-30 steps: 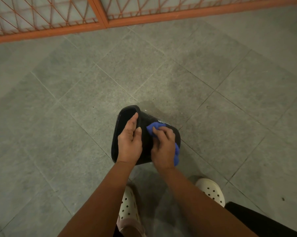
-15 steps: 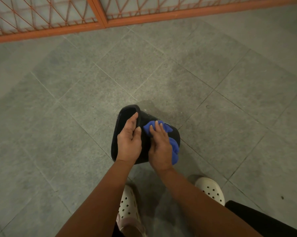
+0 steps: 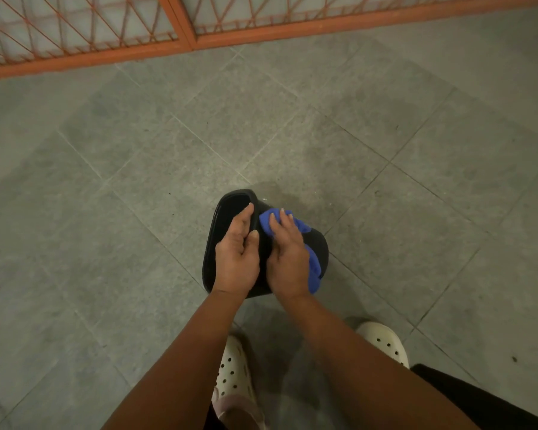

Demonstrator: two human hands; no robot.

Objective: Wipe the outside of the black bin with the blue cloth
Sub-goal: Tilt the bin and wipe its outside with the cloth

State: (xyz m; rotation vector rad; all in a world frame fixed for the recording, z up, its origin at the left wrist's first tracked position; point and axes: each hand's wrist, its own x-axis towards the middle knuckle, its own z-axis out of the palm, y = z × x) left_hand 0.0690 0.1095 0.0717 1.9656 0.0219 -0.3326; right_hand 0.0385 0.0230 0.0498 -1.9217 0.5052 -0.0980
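While the person bends over it, the black bin (image 3: 320, 247) lies tipped on the grey tiled floor (image 3: 131, 218), its open mouth turned to the left and its base end to the right, just ahead of the person's feet. The left hand (image 3: 236, 262) has hold of the rim: the fingers reach over the edge into the dark opening and the thumb sits on the outside, so the rim is caught between them. The right hand (image 3: 288, 262) lies flat on the bin's outer wall with the blue cloth (image 3: 313, 265) under it, fingers fairly straight and a little spread, pressing the cloth rather than bunching it. One corner of the cloth pokes out past the fingertips, close to the left thumb, and the rest trails out from under the little-finger side down the curve of the bin (whether the palm itself touches plastic I cannot tell).

Two cream perforated clogs stand on the tiles below the forearms, the left clog (image 3: 233, 370) near the bin and the right clog (image 3: 382, 341) set further out, with a dark trouser leg (image 3: 478, 398) at the lower right. An orange metal grille (image 3: 181, 29) runs along the far edge of the floor.
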